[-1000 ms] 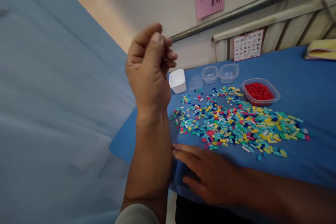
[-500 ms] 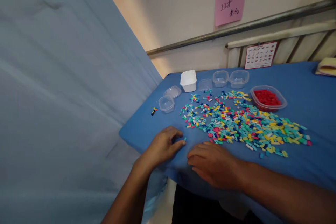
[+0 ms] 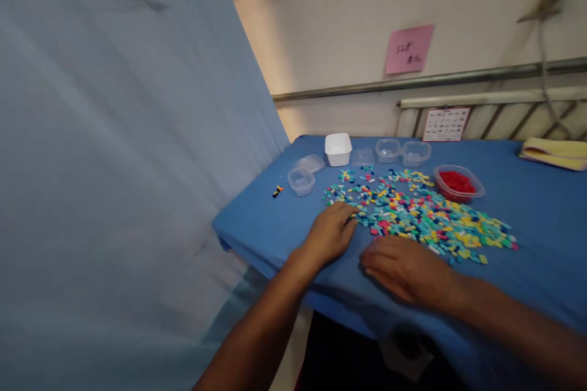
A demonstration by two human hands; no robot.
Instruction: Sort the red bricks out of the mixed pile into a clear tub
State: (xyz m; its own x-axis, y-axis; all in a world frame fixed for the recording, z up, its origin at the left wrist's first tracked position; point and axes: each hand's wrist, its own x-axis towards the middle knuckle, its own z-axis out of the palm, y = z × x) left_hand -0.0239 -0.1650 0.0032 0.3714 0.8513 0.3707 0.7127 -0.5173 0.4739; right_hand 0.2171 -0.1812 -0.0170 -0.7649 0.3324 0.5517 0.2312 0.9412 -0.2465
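Observation:
My left hand reaches the near left edge of a spread pile of small plastic building bricks in teal, yellow, pink, navy and white. Its thumb and forefinger are apart, and I see nothing held between them. Just in front of the pile, my right hand is low over the cloth, back up, with its fingers curled together. The fingertips are turned under, so anything in them is hidden. To the far left of the bricks lies a small group of black and orange pieces.
A clear tub of red pieces stands right of the pile. Behind it are a white tub, clear tubs and lids. A yellow folded cloth lies far right. A blue-grey curtain hangs left.
My left hand has moved forward and right, from the bare cloth to the pile's edge. The small teal piece by its fingertips no longer shows there. The camera view has shifted.

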